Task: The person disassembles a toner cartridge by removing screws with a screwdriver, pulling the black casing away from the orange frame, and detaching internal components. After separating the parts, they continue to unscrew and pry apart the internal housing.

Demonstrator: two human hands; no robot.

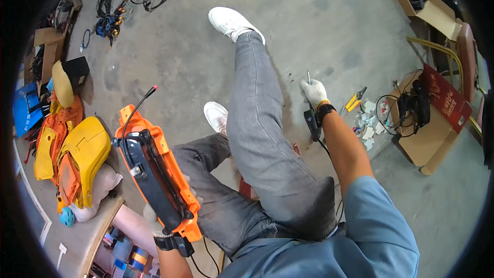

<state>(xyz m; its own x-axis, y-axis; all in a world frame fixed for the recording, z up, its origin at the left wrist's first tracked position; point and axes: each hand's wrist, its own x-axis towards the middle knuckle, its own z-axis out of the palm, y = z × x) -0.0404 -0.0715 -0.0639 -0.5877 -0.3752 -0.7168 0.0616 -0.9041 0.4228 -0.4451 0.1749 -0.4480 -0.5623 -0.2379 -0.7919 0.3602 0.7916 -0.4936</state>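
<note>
Left hand is gripping the orange-and-black casing upright beside the knee; right hand, gloved, is clenching a thin screwdriver. Steadying that casing first looks wise.

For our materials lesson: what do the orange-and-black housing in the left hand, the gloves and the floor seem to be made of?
The orange-and-black housing looks like moulded plastic: smooth, slightly glossy, with ribbed edges. The gloves, as on the right hand, look like white knitted cotton, matt and ribbed at the cuff. The floor looks like bare concrete: grey, dull and blotchy with stains.
</note>
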